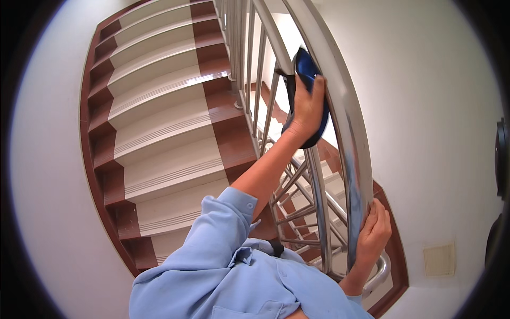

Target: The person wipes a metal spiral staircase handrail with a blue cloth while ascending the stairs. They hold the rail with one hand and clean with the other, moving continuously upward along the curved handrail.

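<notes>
Dark blue cloth (306,67), with black parts, is bunched in my left hand (307,103). It lies against the thinner metal rail (316,191) just below the wide stainless steel handrail (350,119). My left arm reaches forward between the stairs and the handrail; part of the cloth is hidden behind the hand. Nearer to my body, my right hand (372,231) grips the outer side of the handrail, its fingers bent against the metal. No cloth shows in that hand.
Cream steps with red-brown borders (167,147) rise on the left beside upright metal balusters (259,67). Through the railing, lower stairs (330,163) show. White walls (418,99) stand on both sides, with a square cover plate (439,260) low on the right. Dark objects (501,159) edge in at far right.
</notes>
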Action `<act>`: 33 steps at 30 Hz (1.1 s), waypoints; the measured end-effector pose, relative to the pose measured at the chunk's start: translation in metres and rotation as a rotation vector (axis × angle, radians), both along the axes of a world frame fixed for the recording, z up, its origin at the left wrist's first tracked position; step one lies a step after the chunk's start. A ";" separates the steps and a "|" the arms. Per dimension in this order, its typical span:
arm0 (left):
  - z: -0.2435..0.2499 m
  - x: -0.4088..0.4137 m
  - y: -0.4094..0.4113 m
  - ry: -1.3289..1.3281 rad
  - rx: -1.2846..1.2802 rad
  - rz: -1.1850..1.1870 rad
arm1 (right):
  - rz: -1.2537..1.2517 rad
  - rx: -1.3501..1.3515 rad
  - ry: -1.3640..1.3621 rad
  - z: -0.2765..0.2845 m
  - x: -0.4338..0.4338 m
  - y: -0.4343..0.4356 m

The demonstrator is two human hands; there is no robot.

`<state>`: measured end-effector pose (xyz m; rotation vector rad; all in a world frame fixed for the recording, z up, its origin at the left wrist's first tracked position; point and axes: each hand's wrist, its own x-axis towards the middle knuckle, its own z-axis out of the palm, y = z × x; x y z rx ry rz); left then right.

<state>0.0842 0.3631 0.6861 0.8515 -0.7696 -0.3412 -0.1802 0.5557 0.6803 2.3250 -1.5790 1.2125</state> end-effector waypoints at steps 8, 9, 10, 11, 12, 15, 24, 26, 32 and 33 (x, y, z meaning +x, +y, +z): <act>-0.001 0.056 -0.029 -0.717 0.041 0.093 | 0.007 -0.004 -0.006 -0.002 -0.003 0.002; -0.001 0.053 -0.028 -0.681 0.056 0.093 | 0.003 -0.002 -0.005 -0.002 -0.004 0.002; -0.001 0.049 -0.026 -0.645 0.070 0.093 | -0.002 0.001 -0.003 -0.001 -0.003 0.002; -0.001 0.045 -0.025 -0.609 0.085 0.092 | -0.008 0.003 -0.002 -0.001 -0.003 0.003; -0.001 0.040 -0.022 -0.540 0.100 0.093 | -0.010 0.016 -0.003 0.000 -0.002 0.003; -0.009 0.031 -0.024 -0.385 0.062 0.018 | -0.020 0.050 0.002 0.002 0.000 0.007; -0.001 0.024 0.005 -0.164 0.028 -0.239 | -0.009 0.039 0.022 0.002 -0.001 0.005; 0.003 0.024 0.008 -0.150 0.058 -0.223 | -0.015 0.043 0.009 0.001 -0.001 0.006; 0.003 0.026 0.009 -0.126 0.114 -0.221 | -0.021 0.083 0.000 0.000 -0.001 0.008; 0.004 0.026 0.010 -0.130 0.130 -0.224 | -0.021 0.075 0.002 0.000 -0.001 0.008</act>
